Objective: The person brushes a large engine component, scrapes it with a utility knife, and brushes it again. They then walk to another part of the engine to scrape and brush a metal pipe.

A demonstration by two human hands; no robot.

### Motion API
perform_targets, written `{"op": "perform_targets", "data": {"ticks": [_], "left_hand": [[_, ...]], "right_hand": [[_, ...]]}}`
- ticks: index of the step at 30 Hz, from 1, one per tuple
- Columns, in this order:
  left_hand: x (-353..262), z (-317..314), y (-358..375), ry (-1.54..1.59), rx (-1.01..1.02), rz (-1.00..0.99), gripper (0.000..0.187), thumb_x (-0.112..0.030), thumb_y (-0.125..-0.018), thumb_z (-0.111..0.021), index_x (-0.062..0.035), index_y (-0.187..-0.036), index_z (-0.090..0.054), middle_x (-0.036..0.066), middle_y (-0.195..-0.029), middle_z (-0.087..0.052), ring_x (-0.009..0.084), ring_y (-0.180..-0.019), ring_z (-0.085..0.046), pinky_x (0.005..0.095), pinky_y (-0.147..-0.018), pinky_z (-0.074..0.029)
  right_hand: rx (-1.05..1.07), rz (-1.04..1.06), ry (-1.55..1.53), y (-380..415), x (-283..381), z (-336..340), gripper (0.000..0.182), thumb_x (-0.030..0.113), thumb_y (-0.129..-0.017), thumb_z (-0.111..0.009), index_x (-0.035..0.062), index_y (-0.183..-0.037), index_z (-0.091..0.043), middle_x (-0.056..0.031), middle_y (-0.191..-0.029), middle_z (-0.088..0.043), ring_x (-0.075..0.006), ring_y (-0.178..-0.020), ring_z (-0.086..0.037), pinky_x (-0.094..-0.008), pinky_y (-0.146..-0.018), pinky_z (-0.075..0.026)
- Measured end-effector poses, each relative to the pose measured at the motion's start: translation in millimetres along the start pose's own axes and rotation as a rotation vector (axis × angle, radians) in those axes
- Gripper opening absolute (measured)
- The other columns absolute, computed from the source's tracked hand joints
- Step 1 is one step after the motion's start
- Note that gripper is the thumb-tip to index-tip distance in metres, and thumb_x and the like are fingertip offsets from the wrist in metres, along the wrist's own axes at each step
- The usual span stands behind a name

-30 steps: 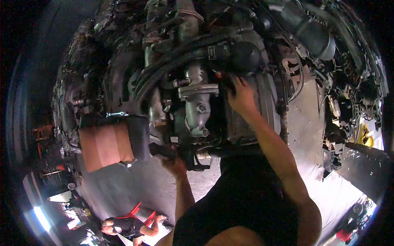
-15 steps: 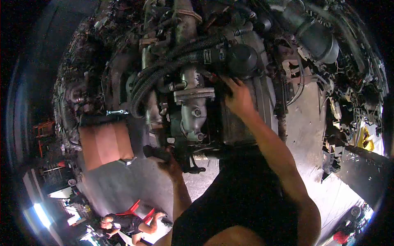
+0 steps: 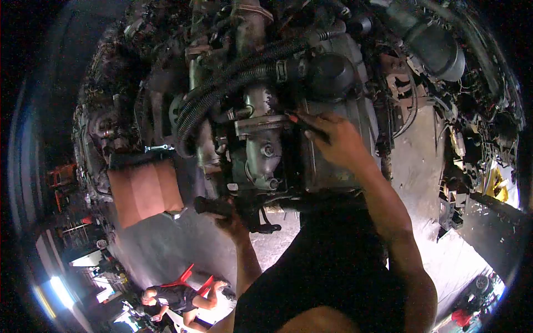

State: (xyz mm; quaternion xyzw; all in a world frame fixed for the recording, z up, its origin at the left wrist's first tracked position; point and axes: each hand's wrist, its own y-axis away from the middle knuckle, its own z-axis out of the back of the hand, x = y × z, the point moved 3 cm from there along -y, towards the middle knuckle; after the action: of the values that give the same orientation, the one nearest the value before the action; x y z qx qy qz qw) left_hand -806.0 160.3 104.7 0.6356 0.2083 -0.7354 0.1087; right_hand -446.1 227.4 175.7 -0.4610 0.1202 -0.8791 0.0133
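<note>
A flat reddish-brown panel (image 3: 145,191) hangs at the left, a small metal clamp (image 3: 157,148) just above it. Bare concrete floor (image 3: 413,161) runs down the right side, edged by a clutter of dark parts (image 3: 483,139) and a yellow object (image 3: 496,183). At lower left, another person (image 3: 180,297) sits beside red chairs (image 3: 191,277).

A grey concrete floor (image 3: 166,250) carries everything here, dusty and stained, brighter toward its right side where light falls on it. A person in a dark shirt (image 3: 177,297) sits low on it near the lower left, beside red chair legs (image 3: 186,276). Cluttered parts and scrap (image 3: 472,161) lie along the floor's right edge, with a yellow piece (image 3: 497,186) among them.
</note>
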Motion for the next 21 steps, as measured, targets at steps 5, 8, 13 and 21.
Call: {"op": "perform_targets", "data": {"ticks": [5, 8, 13, 21], "left_hand": [[1.9, -0.6, -1.0, -0.021, -0.007, -0.002, 0.017, 0.0, -0.082, -0.071, -0.0044, -0.096, -0.063, 0.003, -0.092, -0.065, 0.0155, -0.081, -0.06, 0.0307, -0.074, -0.052], [5.8, 2.0, 0.6, 0.009, -0.008, 0.022, 0.015, -0.001, -0.082, -0.07, -0.0044, -0.096, -0.063, 0.004, -0.091, -0.065, 0.0165, -0.081, -0.06, 0.0318, -0.075, -0.052], [46.2, 27.4, -4.4, 0.38, 0.071, 0.184, 0.033, 0.002, -0.082, -0.068, 0.0017, -0.114, -0.058, 0.008, -0.108, -0.062, 0.0169, -0.095, -0.059, 0.0344, -0.088, -0.048], [33.7, 21.6, -2.5, 0.354, 0.125, 0.171, 0.034, 0.001, -0.081, -0.066, 0.0032, -0.114, -0.058, 0.009, -0.108, -0.062, 0.0177, -0.094, -0.059, 0.0348, -0.087, -0.048]], "right_hand": [[0.029, 0.014, 0.08, -7.7, 8.3, -1.2, 0.043, 0.021, -0.087, -0.062, 0.0247, -0.129, -0.057, -0.0174, -0.096, -0.062, -0.0383, -0.083, -0.061, -0.0445, -0.072, -0.051], [0.094, -0.038, 0.181, -7.7, 19.1, 1.9, 0.045, 0.019, -0.087, -0.06, 0.0277, -0.131, -0.054, -0.0178, -0.094, -0.061, -0.0382, -0.083, -0.06, -0.0451, -0.071, -0.05], [0.085, -0.067, 0.122, -9.3, 22.8, -1.7, 0.044, 0.018, -0.088, -0.059, 0.023, -0.131, -0.055, -0.0199, -0.094, -0.06, -0.0409, -0.081, -0.06, -0.0466, -0.071, -0.05], [0.077, -0.073, 0.043, -8.4, 10.9, -2.2, 0.043, 0.013, -0.087, -0.06, 0.019, -0.129, -0.056, -0.0225, -0.095, -0.06, -0.042, -0.086, -0.059, -0.0474, -0.073, -0.048]]}}
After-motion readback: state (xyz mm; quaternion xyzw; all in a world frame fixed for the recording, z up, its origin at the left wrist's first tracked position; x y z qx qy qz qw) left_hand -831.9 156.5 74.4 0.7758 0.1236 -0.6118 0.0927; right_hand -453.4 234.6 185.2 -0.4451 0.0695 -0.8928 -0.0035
